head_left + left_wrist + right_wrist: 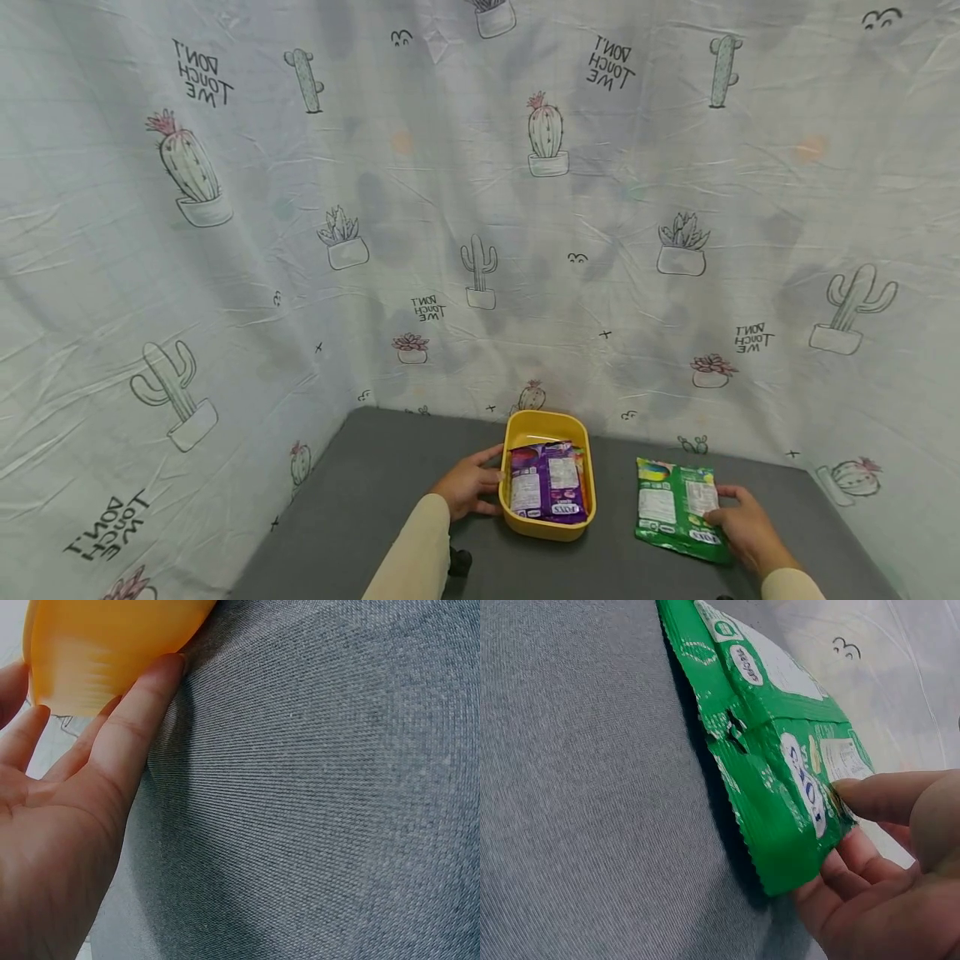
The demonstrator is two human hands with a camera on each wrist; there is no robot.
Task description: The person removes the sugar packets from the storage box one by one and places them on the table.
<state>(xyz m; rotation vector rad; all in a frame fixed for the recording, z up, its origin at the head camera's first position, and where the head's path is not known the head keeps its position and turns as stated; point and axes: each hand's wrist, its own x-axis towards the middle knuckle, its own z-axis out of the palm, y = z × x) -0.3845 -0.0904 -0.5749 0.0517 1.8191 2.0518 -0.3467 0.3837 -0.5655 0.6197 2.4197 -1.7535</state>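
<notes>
1. The green Fox's packet [678, 510] is at the right part of the desk [375, 467], between the yellow container and the desk's right edge. Its printed, white-labelled side faces up; I cannot tell whether all of it is clear of the cloth surface.
2. My right hand [746, 529] is clamped on that packet at its right side, thumb on top and fingers underneath. The right wrist view shows the corner by my fingers raised, with a shadow below the crimped end.
3. Well apart to the left, the yellow container [551, 530] stands upright near the middle of the desk's far edge.
4. In it lies a purple Fox's packet [546, 483], label side up, with an orange packet [581, 471] partly showing at its right.
5. My left hand [468, 486] has its fingers apart and extended, touching the outside of the container's left wall.
6. Cream sleeves [416, 550] cover both my forearms.
7. Behind the desk's far edge hangs a pale curtain [487, 167] printed with potted cacti and reversed lettering.
</notes>
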